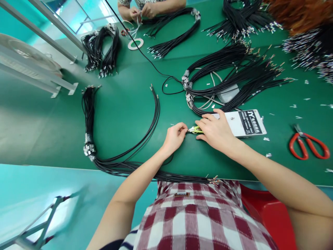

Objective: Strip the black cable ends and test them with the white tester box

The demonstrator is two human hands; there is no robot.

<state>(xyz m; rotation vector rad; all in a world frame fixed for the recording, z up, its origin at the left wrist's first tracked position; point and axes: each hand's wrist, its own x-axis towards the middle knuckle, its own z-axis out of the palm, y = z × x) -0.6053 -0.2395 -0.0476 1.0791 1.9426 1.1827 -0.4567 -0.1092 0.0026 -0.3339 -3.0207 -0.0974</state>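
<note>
The black cable bundle [114,165] sags over the edge of the green table [125,114] beneath your left forearm [145,170], so a careless tug could drag it off. Your left hand [174,136] pinches what looks like a thin wire end [187,131] right at the nose of the yellow-green-handled pliers [195,130], where a slip could nip your fingertips; your right hand [217,130] curls its fingers over those handles, cramped by the white JY box [235,127].

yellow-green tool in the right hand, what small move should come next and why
Probably a light squeeze of the yellow-green tool by the right hand, with the left hand held steady: the tool's tip points at the left hand's pinched fingertips and sits right beside them. What they pinch is too small to tell.
</note>
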